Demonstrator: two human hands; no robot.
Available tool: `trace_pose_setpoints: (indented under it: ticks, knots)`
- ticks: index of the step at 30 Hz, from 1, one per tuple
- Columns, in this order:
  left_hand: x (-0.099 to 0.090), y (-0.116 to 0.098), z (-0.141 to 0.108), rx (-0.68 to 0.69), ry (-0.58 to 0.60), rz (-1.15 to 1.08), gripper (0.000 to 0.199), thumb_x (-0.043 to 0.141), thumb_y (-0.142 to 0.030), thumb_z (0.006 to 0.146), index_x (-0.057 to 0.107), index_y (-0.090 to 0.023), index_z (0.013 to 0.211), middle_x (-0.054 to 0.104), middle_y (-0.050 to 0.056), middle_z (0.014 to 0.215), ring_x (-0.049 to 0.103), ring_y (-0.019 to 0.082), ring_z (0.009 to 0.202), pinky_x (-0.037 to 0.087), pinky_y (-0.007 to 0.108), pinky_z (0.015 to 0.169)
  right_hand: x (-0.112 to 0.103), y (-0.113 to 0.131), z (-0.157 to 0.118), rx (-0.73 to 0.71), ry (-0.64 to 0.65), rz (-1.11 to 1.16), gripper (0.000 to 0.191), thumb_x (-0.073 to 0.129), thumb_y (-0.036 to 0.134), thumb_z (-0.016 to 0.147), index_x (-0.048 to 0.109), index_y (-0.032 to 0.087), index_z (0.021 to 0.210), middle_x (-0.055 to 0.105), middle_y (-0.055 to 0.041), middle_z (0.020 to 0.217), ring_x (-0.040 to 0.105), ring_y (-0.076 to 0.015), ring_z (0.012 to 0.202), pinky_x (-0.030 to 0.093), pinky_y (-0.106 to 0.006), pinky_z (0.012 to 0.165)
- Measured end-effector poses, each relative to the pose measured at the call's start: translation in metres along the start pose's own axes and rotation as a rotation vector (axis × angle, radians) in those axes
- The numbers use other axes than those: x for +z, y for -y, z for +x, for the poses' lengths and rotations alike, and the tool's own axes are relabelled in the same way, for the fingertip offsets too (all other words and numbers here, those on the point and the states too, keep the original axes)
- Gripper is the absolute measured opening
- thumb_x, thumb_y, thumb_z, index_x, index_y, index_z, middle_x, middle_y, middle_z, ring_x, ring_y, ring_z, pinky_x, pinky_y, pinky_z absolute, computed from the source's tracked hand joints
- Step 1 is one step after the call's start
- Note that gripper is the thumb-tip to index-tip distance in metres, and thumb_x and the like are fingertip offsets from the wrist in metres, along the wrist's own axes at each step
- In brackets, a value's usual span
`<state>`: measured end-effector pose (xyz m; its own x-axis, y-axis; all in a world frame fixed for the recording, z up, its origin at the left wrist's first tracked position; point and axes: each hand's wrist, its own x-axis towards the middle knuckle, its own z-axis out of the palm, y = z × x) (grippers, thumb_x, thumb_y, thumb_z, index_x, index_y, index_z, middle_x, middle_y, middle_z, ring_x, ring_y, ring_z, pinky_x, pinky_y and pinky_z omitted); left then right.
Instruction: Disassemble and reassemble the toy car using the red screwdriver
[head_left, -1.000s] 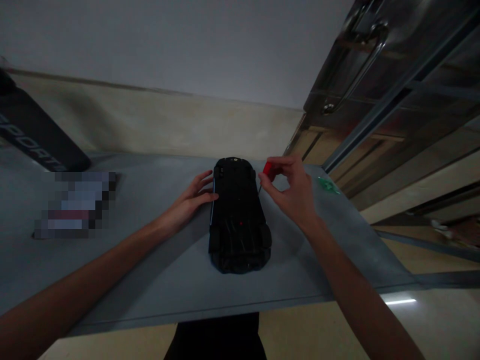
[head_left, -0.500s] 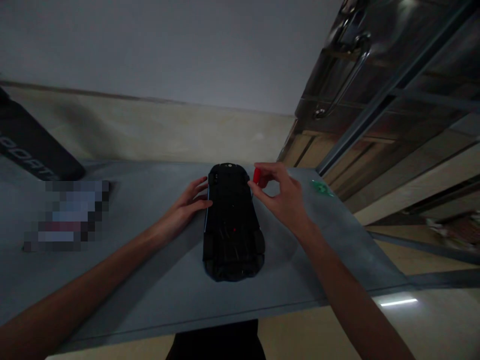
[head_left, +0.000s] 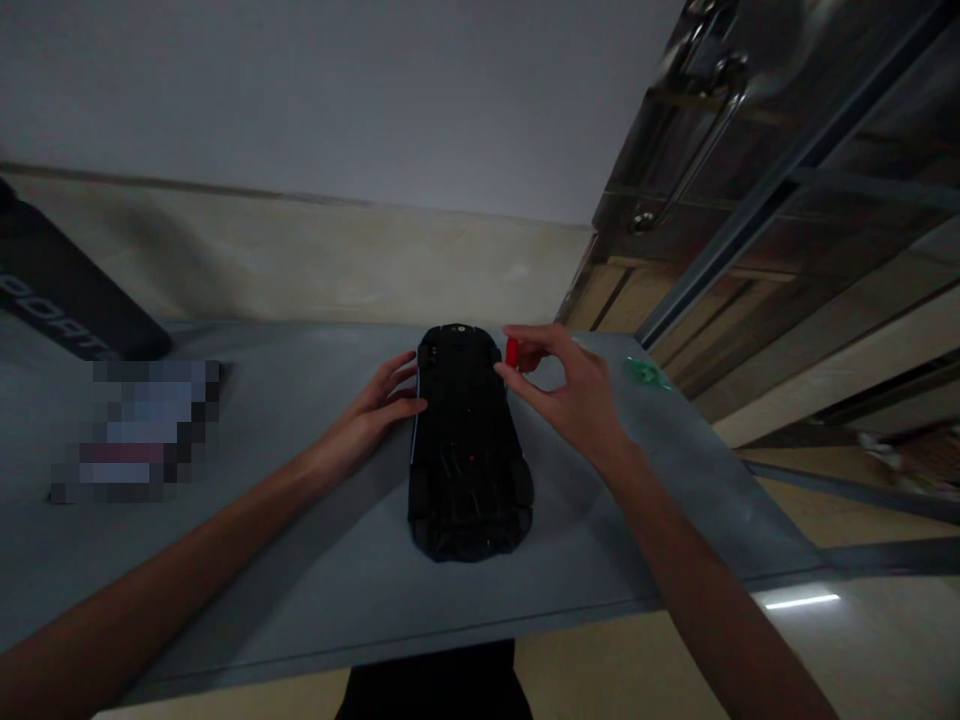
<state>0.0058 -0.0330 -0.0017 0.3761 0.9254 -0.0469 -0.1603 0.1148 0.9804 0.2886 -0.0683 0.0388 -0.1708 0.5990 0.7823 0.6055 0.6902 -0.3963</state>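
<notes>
A black toy car point(head_left: 465, 430) lies upside down on the grey table, its wheels and dark underside facing up. My left hand point(head_left: 381, 400) rests along its left side, fingers stretched and apart, with the thumb touching the car's edge. Beside the upper right wheel, my right hand point(head_left: 566, 385) pinches a small red cylinder-like piece point(head_left: 512, 352) between thumb and fingers. Most of that piece shows as a short upright red shape; the rest is hidden by the fingers, so its exact kind is unclear.
A crumpled green wrapper-like item point(head_left: 646, 373) lies to the right on the table point(head_left: 300, 590). At the left are a blurred-out flat object point(head_left: 139, 430) and a dark lettered case point(head_left: 71, 280). A wall stands behind; a metal frame point(head_left: 720, 270) borders the right.
The red piece and my right fingertips have shifted very slightly left. My left hand stays at the car's side. The whole view has moved a little.
</notes>
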Motion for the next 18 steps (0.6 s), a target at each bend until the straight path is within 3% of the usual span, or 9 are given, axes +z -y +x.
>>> trace_pose_setpoints:
  ticks: [7,18]
  knots:
    - [-0.0032,0.0033,0.0024,0.017,-0.006,0.026,0.086,0.097,-0.035,0.086,0.068,-0.035,0.167,0.058,0.012,0.185,0.043,0.044,0.179,0.032,0.063,0.147,0.0001,0.0014,0.0010,0.014,0.041,0.005,0.037,0.077,0.025,0.106,0.073,0.034,0.142,0.084,-0.0008,0.109,0.082,-0.0223,0.089,0.072,-0.040,0.089]
    - [-0.0001,-0.0012,0.0006,0.011,0.010,0.001,0.086,0.097,-0.035,0.086,0.067,-0.034,0.167,0.062,0.012,0.183,0.052,0.043,0.172,0.035,0.062,0.146,-0.0086,0.0006,0.0041,0.016,0.028,0.003,0.026,0.085,0.034,0.108,0.081,0.034,0.133,0.086,-0.0017,0.108,0.080,-0.0221,0.090,0.071,-0.041,0.092]
